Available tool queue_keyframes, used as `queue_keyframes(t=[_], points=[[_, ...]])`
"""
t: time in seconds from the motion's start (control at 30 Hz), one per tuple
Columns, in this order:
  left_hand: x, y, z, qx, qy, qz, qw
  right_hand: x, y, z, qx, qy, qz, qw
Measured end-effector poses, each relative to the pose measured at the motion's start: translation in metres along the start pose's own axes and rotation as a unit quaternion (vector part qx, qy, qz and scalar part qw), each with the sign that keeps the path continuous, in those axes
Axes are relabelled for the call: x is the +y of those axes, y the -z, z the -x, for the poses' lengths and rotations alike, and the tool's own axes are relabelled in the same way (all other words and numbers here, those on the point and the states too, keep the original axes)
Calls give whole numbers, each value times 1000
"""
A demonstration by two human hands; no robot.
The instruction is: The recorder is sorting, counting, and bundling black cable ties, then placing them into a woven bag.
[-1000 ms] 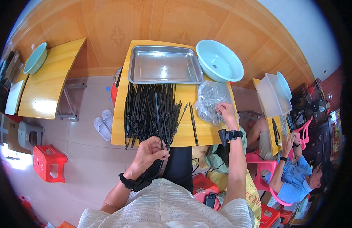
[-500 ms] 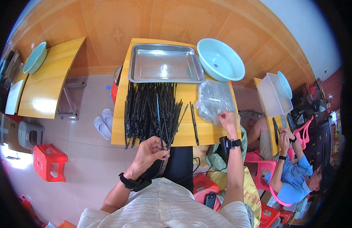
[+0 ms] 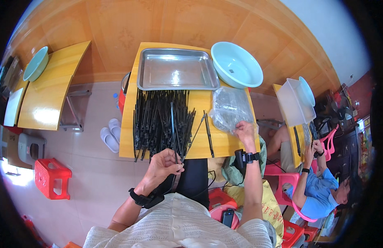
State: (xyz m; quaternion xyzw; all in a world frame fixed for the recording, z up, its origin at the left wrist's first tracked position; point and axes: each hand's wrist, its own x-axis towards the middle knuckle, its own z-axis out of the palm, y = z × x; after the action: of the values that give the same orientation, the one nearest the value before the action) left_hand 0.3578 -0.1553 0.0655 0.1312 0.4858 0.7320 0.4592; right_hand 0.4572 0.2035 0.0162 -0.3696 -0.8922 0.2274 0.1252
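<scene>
A thick pile of thin black strips (image 3: 158, 120) covers the left part of the yellow table and hangs over its near edge. My left hand (image 3: 166, 162), at that edge, pinches a few thin strips (image 3: 173, 128); one points up over the pile, another slants right. My right hand (image 3: 246, 131) is closed at the near right corner of a clear plastic bag (image 3: 232, 105) full of thin strips, its fingertips on the film. Between the hands lies a narrow black bundle of strips (image 3: 208, 134). Exactly what kind of strips these are I cannot make out.
A shallow metal tray (image 3: 177, 68) and a pale blue basin (image 3: 237, 64) stand along the table's far side. At right a person in blue (image 3: 313, 194) handles strips at another table. Red stools (image 3: 52, 177) and white slippers (image 3: 110, 135) are on the floor.
The view has shifted slightly, so the table sits a little farther left. My left hand keeps its pinch on the strips. My right hand stays at the bag's corner, its fingers slightly repositioned.
</scene>
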Motion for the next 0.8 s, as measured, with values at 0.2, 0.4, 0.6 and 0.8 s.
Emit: queue_keyframes(t=[0.2,0.4,0.6,0.8], points=[[-2,0,0,-6,-4,0,1000,-24,28,3,-55,-100,-281,953],[0,0,1,-6,0,-1,1000,-29,38,7,-78,-127,-296,943],[1,2,1,-9,0,7,1000,-14,49,22,-119,-135,-228,957],[3,1,4,-1,3,0,1000,-8,75,62,-44,-61,5,997]])
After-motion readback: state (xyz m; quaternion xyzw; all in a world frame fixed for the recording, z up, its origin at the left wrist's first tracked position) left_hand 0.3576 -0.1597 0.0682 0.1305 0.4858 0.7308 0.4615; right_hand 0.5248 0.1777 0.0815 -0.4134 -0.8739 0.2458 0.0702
